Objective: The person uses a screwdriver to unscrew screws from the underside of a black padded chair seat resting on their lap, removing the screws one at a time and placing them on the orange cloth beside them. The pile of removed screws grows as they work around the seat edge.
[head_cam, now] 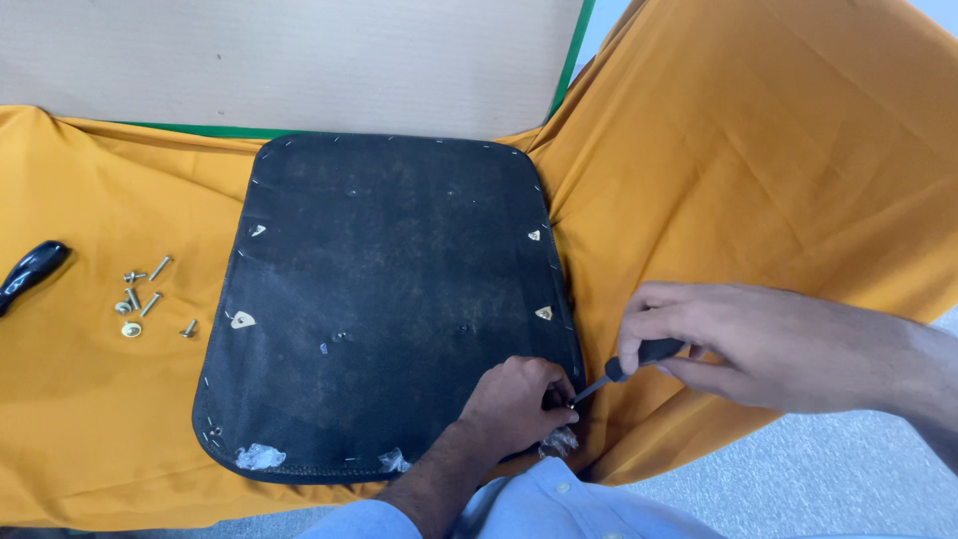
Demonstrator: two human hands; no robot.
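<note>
Sleeve cuff of my light blue shirt (539,499) is right at the bottom of view, and just past it my left hand (519,399) is pinched down on the near right edge of the black seat pad (379,299). Left fingers (552,391) are closed tight together on something tiny at the staple line there, probably the dust fabric or a staple; too small to tell which. Right hand (738,344) is wrapped shut around the black handle of a small screwdriver (624,372), tip aimed right at my left fingertips.

Pad itself looks like a stiff board with thin, soft cloth stapled over it, so I'd guess light but rigid, best grabbed by its edges. That cloth seems flimsy and already torn in spots along the near edge, so it'd rip easily.

Everything sits on an orange cloth (758,150). Way off left of my fingers: a little pile of brass screws (145,299) and another black-handled tool (30,271).
</note>
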